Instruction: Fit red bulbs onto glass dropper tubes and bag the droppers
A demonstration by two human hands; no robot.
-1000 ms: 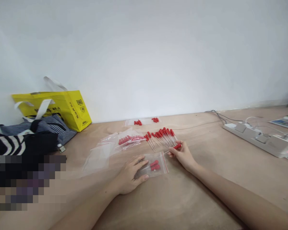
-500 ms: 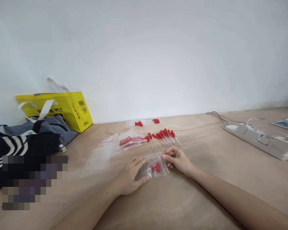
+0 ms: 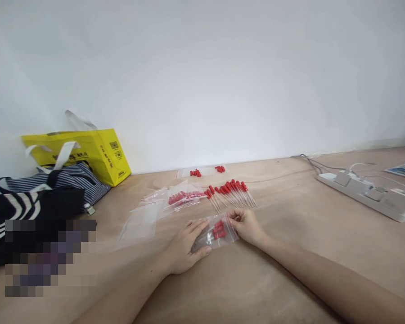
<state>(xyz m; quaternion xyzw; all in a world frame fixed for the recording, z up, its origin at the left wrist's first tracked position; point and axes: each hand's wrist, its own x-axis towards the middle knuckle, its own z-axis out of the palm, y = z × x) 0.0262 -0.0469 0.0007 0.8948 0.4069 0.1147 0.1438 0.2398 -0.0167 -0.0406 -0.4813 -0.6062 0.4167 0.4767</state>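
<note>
A small clear zip bag (image 3: 207,245) lies on the table between my hands, with a few red-headed sticks (image 3: 218,230) inside. My left hand (image 3: 187,247) holds its left end, fingers along the far edge and thumb on the near side. At the red-striped mouth on the right, my right hand (image 3: 245,225) has its fingers closed on the bag's edge; their tips are partly hidden. Just beyond lies a fanned row of thin white sticks with red heads (image 3: 231,189). Left of the row is another clear bag with red-headed sticks (image 3: 182,198) in it.
Flat clear bags (image 3: 140,222) lie left of my hands. Small red pieces (image 3: 195,173) sit on clear plastic near the wall. A yellow bag (image 3: 77,146) and dark cloth bags (image 3: 50,202) stand left. A white power strip (image 3: 367,195) with plugs and cables is right.
A red head that was between my right fingers at the bag's mouth now shows inside the bag. My right hand has shifted slightly; my left hand has stayed put.
</note>
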